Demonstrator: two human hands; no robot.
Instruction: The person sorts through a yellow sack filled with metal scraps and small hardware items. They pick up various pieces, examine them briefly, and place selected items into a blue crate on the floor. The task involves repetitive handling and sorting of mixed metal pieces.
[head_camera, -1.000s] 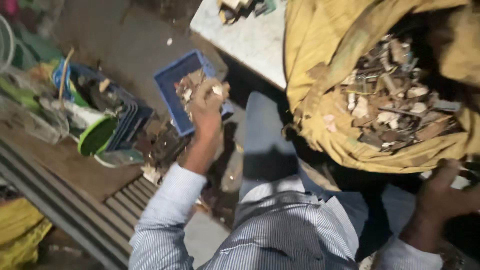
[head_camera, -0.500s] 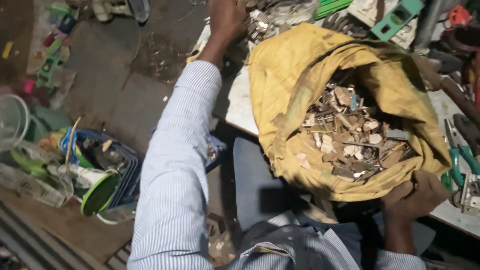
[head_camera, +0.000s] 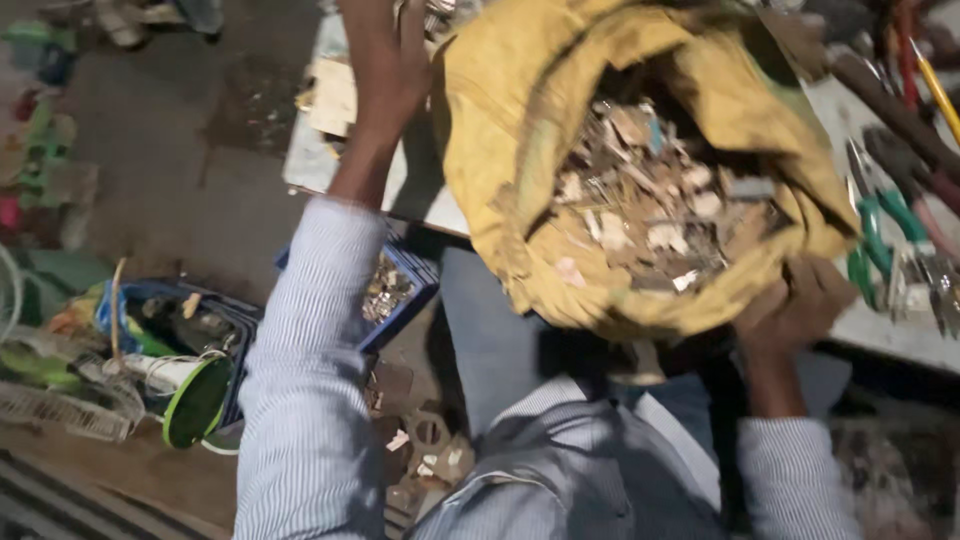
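The yellow sack (head_camera: 500, 190) sits on the surface (head_camera: 880, 320), mouth gaping toward the person. The right hand (head_camera: 800, 305) has its grip closed on the sack's near rim; the left hand (head_camera: 385, 60) reaches beyond it, grip unclear.

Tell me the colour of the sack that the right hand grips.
The sack is mustard yellow, seen best in the head view, the only one.

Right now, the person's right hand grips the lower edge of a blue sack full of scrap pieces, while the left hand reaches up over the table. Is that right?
Not quite: the sack is yellow, not blue, as the head view shows. The rest holds: the right hand has its grip on the sack's lower edge, the scrap pieces fill it, and the left hand reaches up over the table.
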